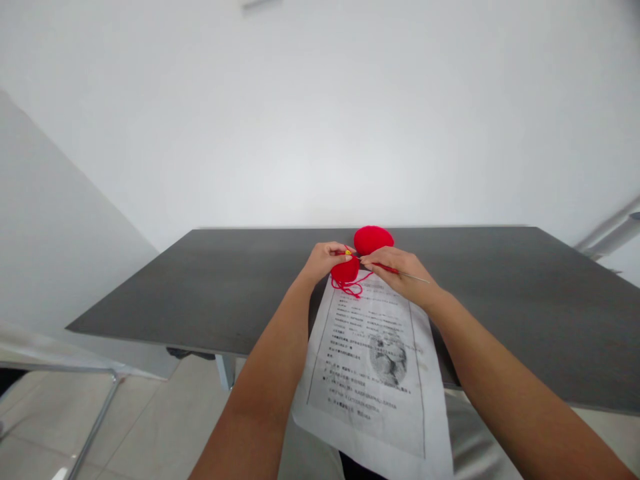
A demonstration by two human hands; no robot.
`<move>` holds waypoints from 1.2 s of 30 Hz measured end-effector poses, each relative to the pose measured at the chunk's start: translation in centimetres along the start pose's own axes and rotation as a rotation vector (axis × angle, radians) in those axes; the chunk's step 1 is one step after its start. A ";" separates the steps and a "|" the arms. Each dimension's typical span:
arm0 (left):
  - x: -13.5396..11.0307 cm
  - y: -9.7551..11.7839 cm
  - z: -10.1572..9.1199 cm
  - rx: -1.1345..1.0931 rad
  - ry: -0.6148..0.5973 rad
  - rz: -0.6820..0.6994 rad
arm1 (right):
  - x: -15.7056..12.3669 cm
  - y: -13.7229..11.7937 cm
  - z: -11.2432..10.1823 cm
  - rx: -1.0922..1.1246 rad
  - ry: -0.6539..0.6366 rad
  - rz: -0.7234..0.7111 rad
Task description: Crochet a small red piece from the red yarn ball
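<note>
Red yarn (345, 271) is pinched by the left hand (323, 260), a hook (388, 268) by the right hand (407, 265); blurred print (360, 333) on 1 paper (395, 448) cannot be read.

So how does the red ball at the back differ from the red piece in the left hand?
The ball looks wider than the piece. The ball rests on the table, while the left hand holds the piece. The ball's outline is smooth; the piece has loose strands below it and a yellow bit at its top. Both are bright red.
</note>
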State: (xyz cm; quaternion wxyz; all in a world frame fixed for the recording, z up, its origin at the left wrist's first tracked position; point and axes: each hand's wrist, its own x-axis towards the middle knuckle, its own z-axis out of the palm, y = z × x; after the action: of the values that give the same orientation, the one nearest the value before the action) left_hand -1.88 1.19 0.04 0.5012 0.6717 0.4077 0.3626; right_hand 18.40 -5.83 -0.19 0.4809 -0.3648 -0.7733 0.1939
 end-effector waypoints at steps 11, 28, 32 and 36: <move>-0.5 0.4 0.1 -0.165 -0.014 -0.134 | 0.4 0.9 1.3 0.647 0.219 0.464; -0.6 0.6 0.4 -0.335 -0.124 -0.180 | 0.2 0.7 2.1 0.362 0.275 0.274; -0.5 0.5 0.6 -0.345 -0.130 -0.168 | 0.0 0.5 2.3 0.288 0.225 0.243; -0.4 0.3 0.7 -0.305 -0.105 -0.146 | 0.0 0.4 2.2 0.253 0.183 0.244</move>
State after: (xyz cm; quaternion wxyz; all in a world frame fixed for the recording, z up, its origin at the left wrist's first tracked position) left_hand -1.30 0.53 0.14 0.6428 0.5744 0.3689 0.3475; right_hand 16.59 -5.45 -1.50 0.5639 -0.4087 -0.6459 0.3125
